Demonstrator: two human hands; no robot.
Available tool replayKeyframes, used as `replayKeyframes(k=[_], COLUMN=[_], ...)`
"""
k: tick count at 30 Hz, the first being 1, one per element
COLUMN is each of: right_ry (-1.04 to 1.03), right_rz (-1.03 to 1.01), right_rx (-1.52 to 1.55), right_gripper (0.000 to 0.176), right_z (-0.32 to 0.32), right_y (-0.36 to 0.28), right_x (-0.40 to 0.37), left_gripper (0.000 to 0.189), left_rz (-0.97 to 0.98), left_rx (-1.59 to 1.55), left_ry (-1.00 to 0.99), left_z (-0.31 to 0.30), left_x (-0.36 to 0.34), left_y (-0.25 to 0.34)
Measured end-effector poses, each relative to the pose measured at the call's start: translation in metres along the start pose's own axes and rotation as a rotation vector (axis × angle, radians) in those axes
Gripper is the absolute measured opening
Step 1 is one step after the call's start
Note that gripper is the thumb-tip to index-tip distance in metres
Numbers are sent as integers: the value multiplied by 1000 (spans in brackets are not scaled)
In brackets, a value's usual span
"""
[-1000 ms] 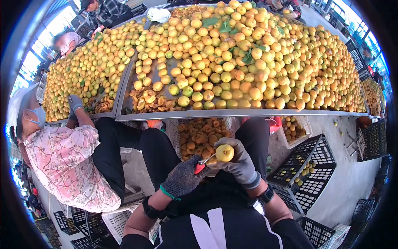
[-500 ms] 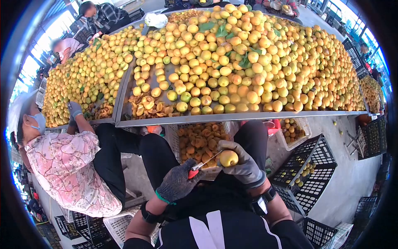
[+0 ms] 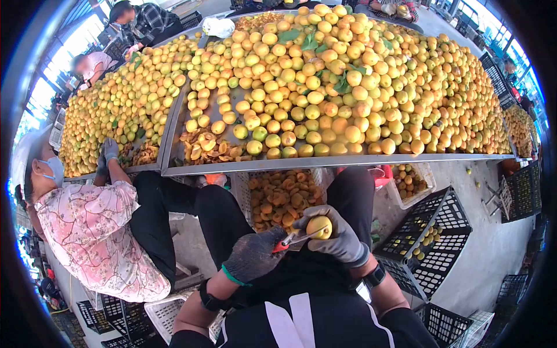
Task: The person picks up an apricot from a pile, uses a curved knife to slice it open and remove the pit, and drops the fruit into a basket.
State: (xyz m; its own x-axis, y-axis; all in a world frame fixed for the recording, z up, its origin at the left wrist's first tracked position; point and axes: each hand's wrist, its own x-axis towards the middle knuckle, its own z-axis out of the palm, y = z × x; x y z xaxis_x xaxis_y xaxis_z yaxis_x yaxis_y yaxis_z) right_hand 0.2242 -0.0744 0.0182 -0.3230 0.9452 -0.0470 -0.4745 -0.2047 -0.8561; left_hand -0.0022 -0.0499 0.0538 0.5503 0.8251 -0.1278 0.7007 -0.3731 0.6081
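My left hand (image 3: pixel 253 254), in a dark knit glove with a green cuff, is closed on the red handle of a small knife (image 3: pixel 282 245). The blade points right and touches or lies very close to the lower side of a yellow apricot (image 3: pixel 319 227). My right hand (image 3: pixel 340 236), in a grey glove, is wrapped round that apricot from the right and behind. Below the table edge, just beyond my hands, a white crate (image 3: pixel 242 197) holds many split apricot halves (image 3: pixel 281 200).
A metal-edged table (image 3: pixel 336 165) bears a large heap of whole apricots (image 3: pixel 371 87) and some cut pieces (image 3: pixel 206 146). At left sits a co-worker (image 3: pixel 96 238) with gloved hands at the fruit. Black crates (image 3: pixel 432 246) stand at right, beside a pale crate (image 3: pixel 413 184) of fruit.
The blade has moved from the apricot's upper left to its lower side, and the knife hand has shifted slightly right. The apricot has turned in my right hand. The co-worker's hands moved slightly.
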Motion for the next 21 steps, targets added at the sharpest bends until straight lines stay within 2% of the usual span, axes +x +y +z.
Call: replayKeyframes(k=[3, 5, 7, 10, 14, 16, 21], right_ry=[-51, -36, -41, -13, 40, -39, 7], right_rz=[1, -2, -60, -155, -133, -155, -182], right_rx=[-150, -131, -291, -325, -221, -231, -191], right_gripper=[56, 53, 51, 53, 56, 62, 64], right_z=[8, 14, 16, 20, 28, 29, 30], right_y=[-5, -9, -12, -5, -1, -4, -1], right_x=[-1, -2, 0, 2, 1, 2, 4], left_gripper=[28, 31, 27, 25, 28, 28, 29], left_rz=[40, 19, 39, 37, -25, -12, 16], left_rx=[71, 77, 65, 33, -68, -76, -121], left_ry=[-45, -112, -83, -27, 17, 43, 99], left_z=[-1, -1, 3, 11, 16, 20, 21], left_x=[0, 0, -1, -8, -11, -12, -14], left_y=[4, 6, 2, -1, 3, 1, 3])
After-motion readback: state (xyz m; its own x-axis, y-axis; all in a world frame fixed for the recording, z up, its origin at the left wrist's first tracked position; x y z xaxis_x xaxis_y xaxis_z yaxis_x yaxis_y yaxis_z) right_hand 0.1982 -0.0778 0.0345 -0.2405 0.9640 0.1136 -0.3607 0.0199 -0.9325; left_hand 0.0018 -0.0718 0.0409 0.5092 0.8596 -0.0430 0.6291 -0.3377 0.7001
